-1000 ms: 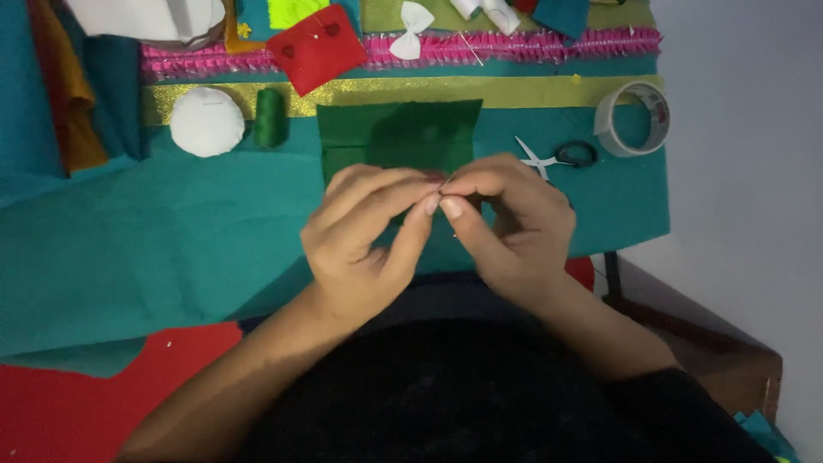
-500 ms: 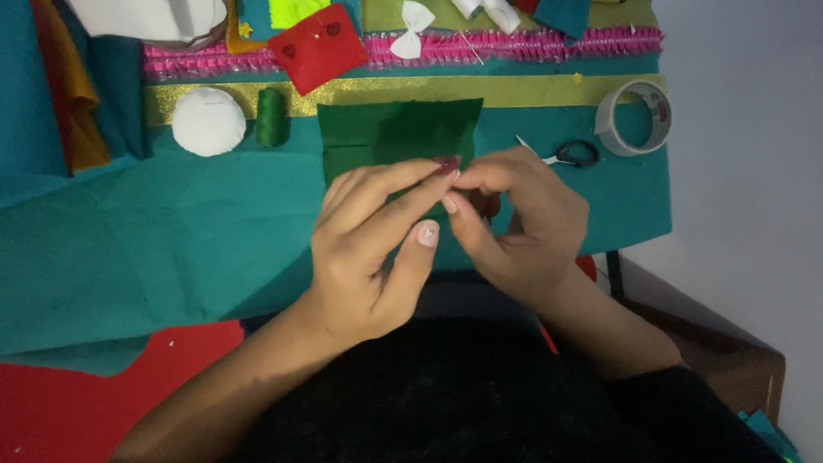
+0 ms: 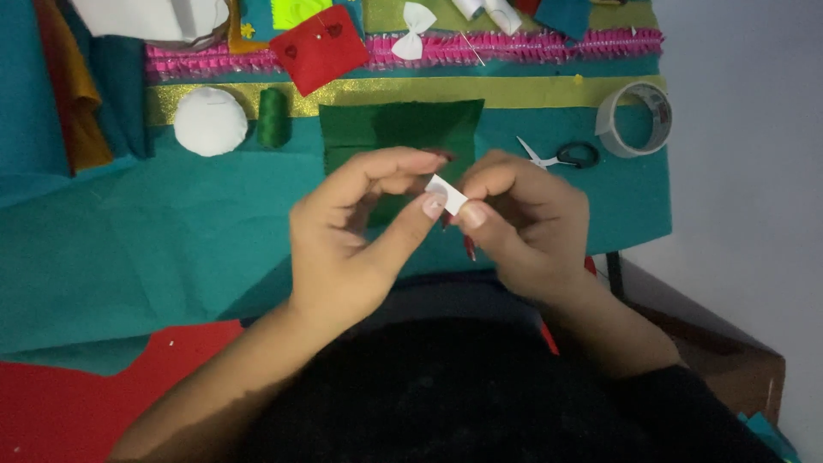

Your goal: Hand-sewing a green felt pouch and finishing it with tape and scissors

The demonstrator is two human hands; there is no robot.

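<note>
**Two hands on one small white piece**

Both your hands meet above the green felt [image 3: 401,129], over the teal cloth [image 3: 171,240] on the desk. Your left hand [image 3: 356,236] and your right hand [image 3: 523,223] pinch a small white piece [image 3: 447,194] between them; the fingers [image 3: 433,204] of each hand are closed together on its edges. It looks thin and very light, probably soft and easy to bend, so I think a gentle hold at the edges with the fingertips is enough. Small scissors [image 3: 561,156] and a tape roll [image 3: 636,118] lie just beyond your right hand. A green thread spool [image 3: 273,117] and a white round pad [image 3: 211,122] lie farther left.
</note>
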